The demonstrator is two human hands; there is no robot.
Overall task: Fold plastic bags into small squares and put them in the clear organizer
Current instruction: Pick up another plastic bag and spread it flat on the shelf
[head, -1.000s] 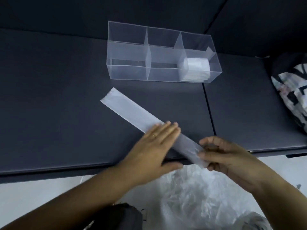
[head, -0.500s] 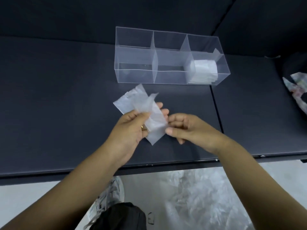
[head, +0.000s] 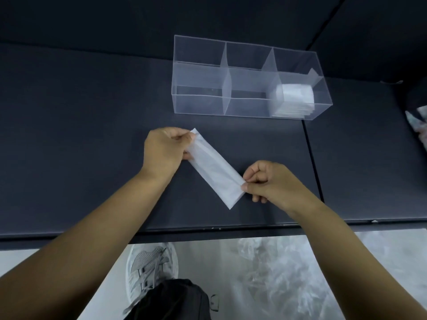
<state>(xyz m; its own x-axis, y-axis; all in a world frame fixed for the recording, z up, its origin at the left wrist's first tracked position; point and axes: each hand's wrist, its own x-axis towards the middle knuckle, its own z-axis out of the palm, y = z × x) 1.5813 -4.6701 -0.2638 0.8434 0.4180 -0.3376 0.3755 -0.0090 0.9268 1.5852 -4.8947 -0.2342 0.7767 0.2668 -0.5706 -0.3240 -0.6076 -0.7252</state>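
A white plastic bag [head: 213, 167], folded into a short flat strip, lies slanted on the dark table [head: 80, 135]. My left hand [head: 164, 150] pinches its upper left end. Its lower right end is pinched between thumb and fingers of my right hand [head: 265, 183]. Behind them stands the clear organizer [head: 201, 77] with three compartments in a row. The right compartment holds a stack of folded white bags [head: 294, 98]; the left and middle ones hold nothing.
A seam [head: 313, 162] divides the dark table to the right of my hands. Crumpled clear plastic bags [head: 288, 273] lie on the floor below the table edge. A grey shoe [head: 150, 266] and a patterned cloth [head: 420, 125] at the right edge are also visible.
The long strip was folded in half and both hands met over it. Now the hands have drawn apart, each pinching one end of the shorter strip stretched flat on the table.
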